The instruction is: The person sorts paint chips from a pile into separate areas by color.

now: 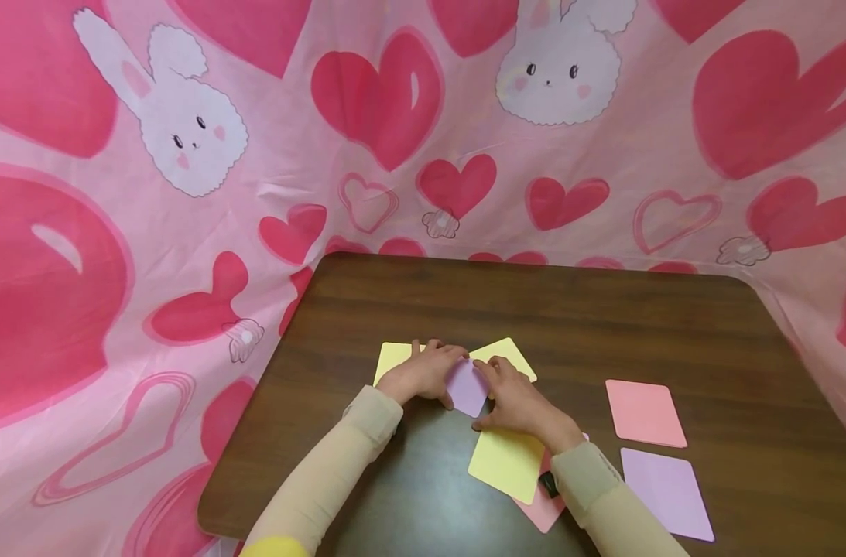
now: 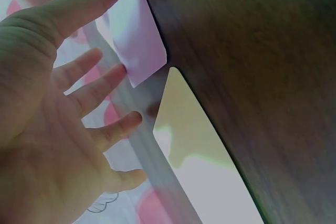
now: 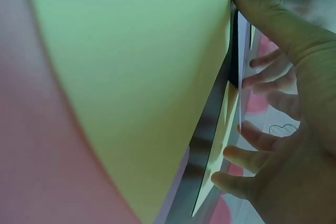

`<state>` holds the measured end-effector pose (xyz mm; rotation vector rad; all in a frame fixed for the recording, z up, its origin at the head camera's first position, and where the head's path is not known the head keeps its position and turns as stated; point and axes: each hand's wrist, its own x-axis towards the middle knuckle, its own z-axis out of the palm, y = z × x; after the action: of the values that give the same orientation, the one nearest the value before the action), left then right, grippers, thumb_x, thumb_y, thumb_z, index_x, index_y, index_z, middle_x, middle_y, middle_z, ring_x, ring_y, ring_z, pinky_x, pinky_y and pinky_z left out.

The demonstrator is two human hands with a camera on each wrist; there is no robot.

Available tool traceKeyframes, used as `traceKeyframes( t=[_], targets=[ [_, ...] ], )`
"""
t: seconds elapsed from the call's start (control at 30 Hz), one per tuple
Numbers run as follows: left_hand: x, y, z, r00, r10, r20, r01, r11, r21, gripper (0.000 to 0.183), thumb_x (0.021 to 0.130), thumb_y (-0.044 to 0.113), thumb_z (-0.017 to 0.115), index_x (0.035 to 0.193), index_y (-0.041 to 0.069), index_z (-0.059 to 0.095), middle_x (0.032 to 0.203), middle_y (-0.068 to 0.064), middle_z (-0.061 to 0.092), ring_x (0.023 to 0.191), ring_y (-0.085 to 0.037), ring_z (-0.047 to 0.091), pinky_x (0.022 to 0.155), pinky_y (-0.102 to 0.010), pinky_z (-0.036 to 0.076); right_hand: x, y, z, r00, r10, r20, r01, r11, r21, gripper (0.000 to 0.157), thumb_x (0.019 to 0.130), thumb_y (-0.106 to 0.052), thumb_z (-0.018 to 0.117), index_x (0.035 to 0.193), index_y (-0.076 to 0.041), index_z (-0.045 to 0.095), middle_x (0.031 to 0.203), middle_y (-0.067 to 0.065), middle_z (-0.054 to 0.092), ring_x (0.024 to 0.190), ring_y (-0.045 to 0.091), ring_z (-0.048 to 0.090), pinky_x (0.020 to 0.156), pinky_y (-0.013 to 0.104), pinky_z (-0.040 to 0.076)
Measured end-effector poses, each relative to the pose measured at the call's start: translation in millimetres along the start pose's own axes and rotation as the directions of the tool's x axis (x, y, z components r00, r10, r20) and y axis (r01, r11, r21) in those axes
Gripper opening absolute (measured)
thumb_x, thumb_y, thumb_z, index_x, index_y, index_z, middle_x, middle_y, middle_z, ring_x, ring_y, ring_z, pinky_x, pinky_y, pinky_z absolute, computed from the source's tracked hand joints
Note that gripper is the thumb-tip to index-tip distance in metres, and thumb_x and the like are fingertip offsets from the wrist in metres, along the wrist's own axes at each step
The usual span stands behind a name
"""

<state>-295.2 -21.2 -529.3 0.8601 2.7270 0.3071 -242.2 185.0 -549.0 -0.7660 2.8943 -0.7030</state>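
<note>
Between the two hands, near the middle of the table, a small purple card stands tilted up. My left hand holds its left side, thumb low and index finger high. On the right side my right hand has fingertips at the card's upper edge and its thumb lower down. The left wrist view shows the left thumb on the purple card, other fingers spread. In the right wrist view that card appears edge-on beside the right fingers. A yellow card lies just below my right hand, overlapping a pink card.
Two more yellow cards lie behind the hands. At the right are a pink card stack and a purple card stack. A pink heart-and-rabbit cloth hangs round the dark wooden table.
</note>
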Motion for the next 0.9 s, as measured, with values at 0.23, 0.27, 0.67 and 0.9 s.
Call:
traceKeyframes(
  t=[0.23,0.27,0.67,0.9],
  targets=[
    [-0.1,-0.6,1.3,1.000,0.003,-0.006,-0.003,1.000,-0.006,0.085,0.065,0.038,0.096,0.138,0.021,0.055,0.138,0.002,0.061,0.131,-0.030,0.042,0.109,-0.071,0.021,2.8,-1.5,2.9,0.999,-0.031,-0.037,0.030,0.999,-0.035,0.104,0.060,-0.040,0.096,0.145,-0.006,0.047,0.130,0.023,0.046,0.112,0.036,0.049,0.098,0.058,0.041],
    [0.4,-0.7,1.1,1.000,0.002,-0.007,-0.002,1.000,-0.002,0.084,0.066,0.038,0.095,0.137,0.021,0.055,0.135,0.002,0.062,0.131,-0.030,0.043,0.109,-0.070,0.021,3.4,-2.1,2.3,0.998,-0.036,-0.043,0.034,0.999,-0.034,0.104,0.059,-0.038,0.097,0.145,-0.006,0.048,0.129,0.023,0.046,0.112,0.036,0.049,0.097,0.058,0.042],
    [1.8,-0.2,-3.3,1.000,-0.029,0.001,0.029,0.999,0.015,0.077,0.067,0.038,0.094,0.134,0.021,0.058,0.123,-0.001,0.066,0.133,-0.033,0.045,0.110,-0.070,0.021,8.0,-7.4,-0.2,0.998,-0.029,-0.056,0.029,1.000,-0.008,0.099,0.062,-0.029,0.096,0.146,-0.006,0.048,0.128,0.022,0.046,0.108,0.035,0.049,0.094,0.056,0.044],
    [-2.1,-5.8,1.7,1.000,0.014,0.021,-0.014,1.000,-0.015,0.090,0.063,0.038,0.097,0.141,0.023,0.052,0.145,0.005,0.054,0.141,-0.041,0.035,0.108,-0.075,0.019,1.6,-6.2,1.7,0.999,0.003,-0.034,-0.001,0.999,0.041,0.096,0.067,-0.030,0.093,0.147,-0.005,0.045,0.136,0.026,0.041,0.115,0.040,0.048,0.097,0.058,0.042]
  ],
)
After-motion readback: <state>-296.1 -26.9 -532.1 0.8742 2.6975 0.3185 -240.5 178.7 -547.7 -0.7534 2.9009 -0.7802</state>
